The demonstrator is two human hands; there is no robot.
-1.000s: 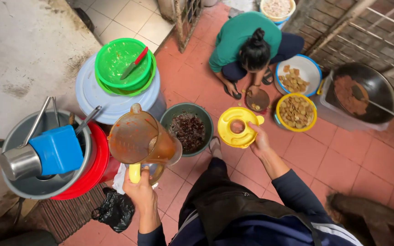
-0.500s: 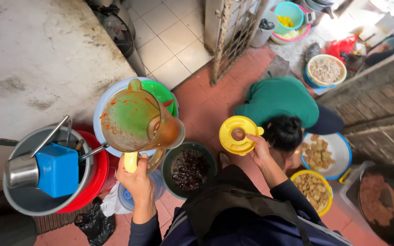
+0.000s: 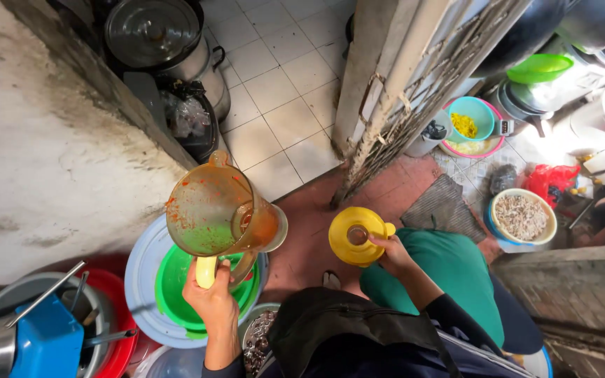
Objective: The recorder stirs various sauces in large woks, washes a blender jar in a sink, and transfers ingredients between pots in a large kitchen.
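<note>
Left hand (image 3: pixel 211 301) is clamped on the yellow handle of the blender jug (image 3: pixel 211 213); right hand (image 3: pixel 390 252) grips the yellow lid (image 3: pixel 357 236).

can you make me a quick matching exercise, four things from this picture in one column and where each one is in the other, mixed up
Things:
1. blender jug
2. yellow lid
3. green bowl
4. teal bowl

Places:
A. on the floor beside the metal gate, holding yellow food
B. held by its yellow handle in the left hand
C. on the pale blue lid, under the jug
D. in the right hand, above the red floor tiles

Pairs: 1-B, 2-D, 3-C, 4-A
</note>
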